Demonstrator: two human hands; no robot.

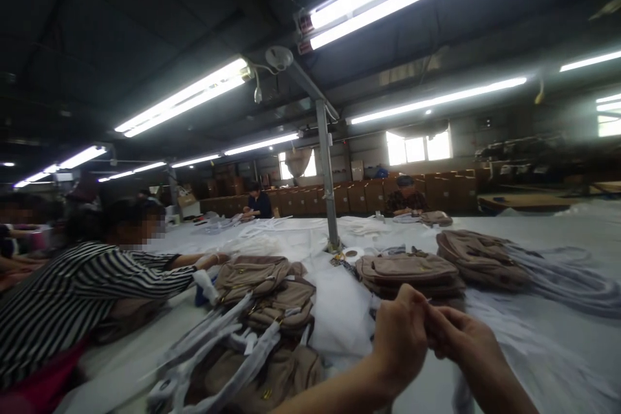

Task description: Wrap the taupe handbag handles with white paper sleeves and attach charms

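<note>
Near the table edge, the left hand and right hand meet, fingers pinched on something thin, perhaps a thread, too small to tell. Keeping it taut and close should help. Tan bags lie just beyond.

Bag stack lies on the table at 12 o'clock from the hands; bag pile at 10 o'clock; pole stands behind, between both.
</note>
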